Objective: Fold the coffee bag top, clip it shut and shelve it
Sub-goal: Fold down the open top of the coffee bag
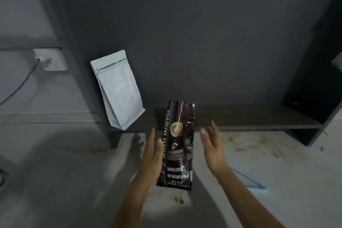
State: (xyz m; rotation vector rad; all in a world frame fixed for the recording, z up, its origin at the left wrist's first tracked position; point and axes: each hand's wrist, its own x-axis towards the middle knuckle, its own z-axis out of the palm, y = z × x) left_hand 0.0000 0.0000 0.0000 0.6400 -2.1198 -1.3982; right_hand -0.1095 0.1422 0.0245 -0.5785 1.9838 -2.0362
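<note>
— Standing upright on the pale counter [55, 181], just in front of the camera, is the dark coffee bag [177, 146], with a flat hand on each side. Which step would you call this?

— The very start, I'd judge. The left hand [150, 159] is spread, fingers straight, its thumb at or just touching the bag's left edge. The right hand [212, 150] is spread too and clearly apart from the bag, with counter showing between. Neither grasps anything.

— And the top of the bag?

— Unfolded, a little crumpled, no clip on it. Whether it has been cut open or how full it is, I cannot tell; the foil hides its contents, though the body looks filled out enough to stand by itself.

— So what does the next move call for?

— Steadying the body with one hand and flattening the top with the other before rolling it down. I see no clip for certain. A thin clear triangular piece [248, 179] lies on the counter to the right, but I cannot say what it is.

— There are brown specks on the counter.

— Yes, near the bag's foot and to the right; possibly spilled grounds.

— Farther back?

— A low dark shelf [259, 116] runs behind the bag, with free room on it. At its left end a pale sealed pouch [118, 89] leans, its zip strip shut. A wall socket [50, 59] with a cable sits beyond.
</note>
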